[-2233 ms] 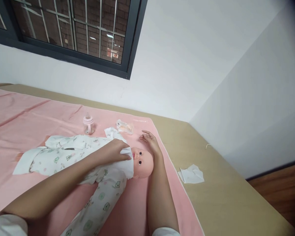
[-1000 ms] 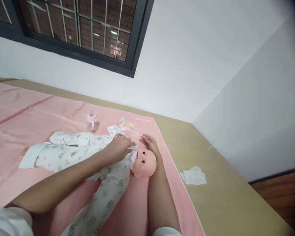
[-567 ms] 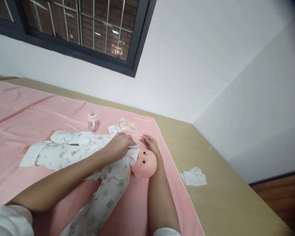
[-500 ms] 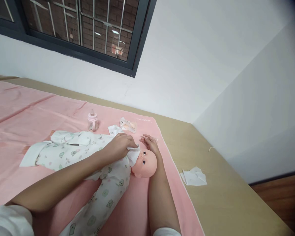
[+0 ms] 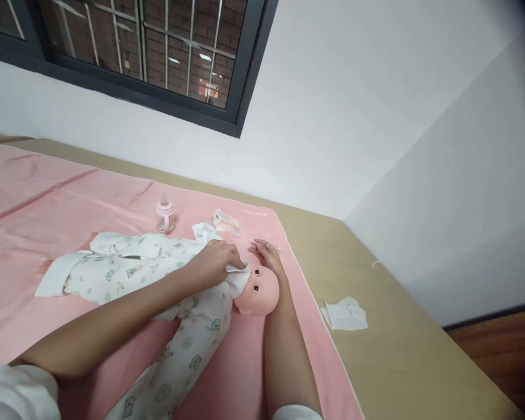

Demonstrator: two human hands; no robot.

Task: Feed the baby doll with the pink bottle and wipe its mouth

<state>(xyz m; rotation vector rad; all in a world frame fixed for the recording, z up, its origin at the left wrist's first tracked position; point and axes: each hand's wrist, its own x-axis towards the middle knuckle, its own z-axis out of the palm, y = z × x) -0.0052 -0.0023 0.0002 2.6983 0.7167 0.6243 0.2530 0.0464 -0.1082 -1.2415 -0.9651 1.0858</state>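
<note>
A baby doll (image 5: 262,296) lies on its back on a pink sheet (image 5: 245,373), dressed in a white outfit (image 5: 146,267) with green animal prints. My left hand (image 5: 214,263) reaches across its chest and pinches a white cloth (image 5: 237,280) at the doll's chin, covering its mouth. Whether this cloth is part of the clothing, I cannot tell. My right hand (image 5: 266,254) rests beyond the top of the doll's head, fingers stretched and slightly bent. That forearm runs alongside the head, apparently touching it.
A pink baby bottle (image 5: 165,216) stands upright past the doll's body. Near it lies a clear plastic packet (image 5: 227,223) with something orange-pink inside. A crumpled white tissue (image 5: 345,314) is on the tan surface (image 5: 402,361) to the right. Behind are a wall and a barred window (image 5: 157,52).
My left hand has shifted very slightly with the cloth still pinched at the doll's chin. The doll and my right hand look unchanged.
</note>
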